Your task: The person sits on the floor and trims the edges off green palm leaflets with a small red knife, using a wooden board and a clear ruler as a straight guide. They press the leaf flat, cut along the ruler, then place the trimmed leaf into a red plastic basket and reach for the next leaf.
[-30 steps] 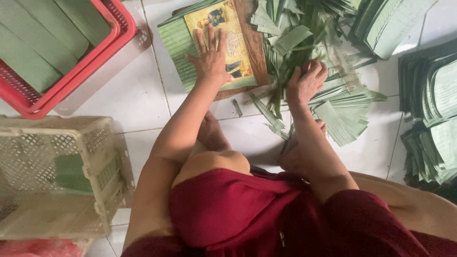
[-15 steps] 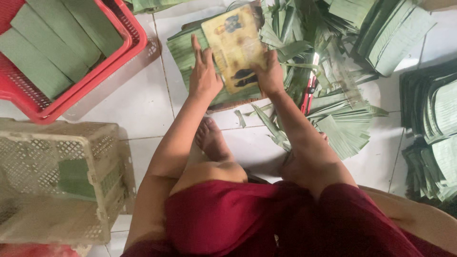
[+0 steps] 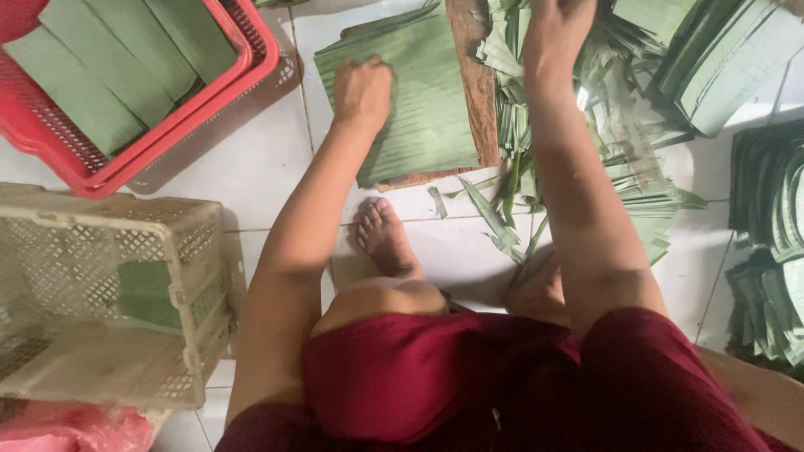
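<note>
**Pressing a stack of cut leaves on a board**

Your left hand (image 3: 362,90) is resting, loosely curled into a fist, on the stack of cut green leaves (image 3: 419,109), knuckles down and gripping nothing. That stack is lying on a wooden board (image 3: 477,84) on the white tiled floor (image 3: 251,167), at about 12 o'clock from your knees. Your right hand (image 3: 557,25) is reaching out at 1 o'clock over the pile of leaf scraps (image 3: 620,142); its fingers are running off the top edge, so I cannot tell how far it is open or whether it is holding anything. Your bare foot (image 3: 383,238) is sitting just below the board. At 10 o'clock a red basket (image 3: 167,142) is holding folded leaves, and at 8 o'clock a cream crate (image 3: 109,293) is standing beside you. More leaf bundles (image 3: 766,251) are lying at 3 o'clock.
</note>
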